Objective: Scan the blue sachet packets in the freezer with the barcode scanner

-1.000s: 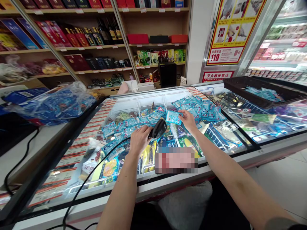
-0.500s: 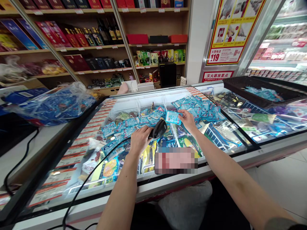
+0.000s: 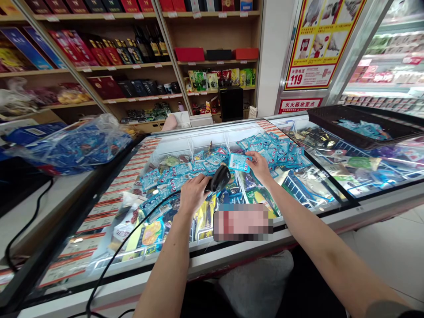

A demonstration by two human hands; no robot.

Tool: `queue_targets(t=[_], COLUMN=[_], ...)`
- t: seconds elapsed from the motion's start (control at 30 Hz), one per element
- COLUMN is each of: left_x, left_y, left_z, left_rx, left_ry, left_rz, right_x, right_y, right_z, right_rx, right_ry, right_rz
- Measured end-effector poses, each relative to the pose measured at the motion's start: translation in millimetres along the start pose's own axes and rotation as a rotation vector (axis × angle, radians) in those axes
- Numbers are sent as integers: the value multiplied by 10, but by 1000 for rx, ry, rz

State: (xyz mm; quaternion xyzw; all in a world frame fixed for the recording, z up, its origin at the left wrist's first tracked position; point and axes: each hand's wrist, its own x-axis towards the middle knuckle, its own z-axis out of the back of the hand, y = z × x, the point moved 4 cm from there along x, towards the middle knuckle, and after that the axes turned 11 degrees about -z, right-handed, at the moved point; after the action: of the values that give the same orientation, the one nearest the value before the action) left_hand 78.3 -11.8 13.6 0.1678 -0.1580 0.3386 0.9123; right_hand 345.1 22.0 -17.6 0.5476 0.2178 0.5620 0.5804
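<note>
My left hand (image 3: 194,191) is wrapped round the handle of a black barcode scanner (image 3: 219,178), whose head points toward the right. In my right hand (image 3: 259,167) is a small light-blue packet (image 3: 239,162), pinched by its right edge with a printed code facing up. The scanner head is just below and left of the packet, apart from it. Many similar blue packets lie on the glass top, in a heap (image 3: 274,148) to the right and a spread (image 3: 168,176) to the left.
A glass-topped freezer (image 3: 109,265) with packaged food inside stretches before me. The scanner's cable (image 3: 122,245) trails across its left side. A blurred-out flat object (image 3: 243,222) lies at the near edge. A bagged pile of blue packets (image 3: 76,141) sits left; a black tray (image 3: 371,126) stands right.
</note>
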Motion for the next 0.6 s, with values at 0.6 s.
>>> queue_targets(t=[0.6], left_x=[-63], left_y=[124], left_z=[-48], left_rx=[39], left_ry=[-88], left_rz=[44], right_x=[116], right_y=[-158], right_z=[602], right_rx=[-545], right_ry=[-482], right_rz=[-142])
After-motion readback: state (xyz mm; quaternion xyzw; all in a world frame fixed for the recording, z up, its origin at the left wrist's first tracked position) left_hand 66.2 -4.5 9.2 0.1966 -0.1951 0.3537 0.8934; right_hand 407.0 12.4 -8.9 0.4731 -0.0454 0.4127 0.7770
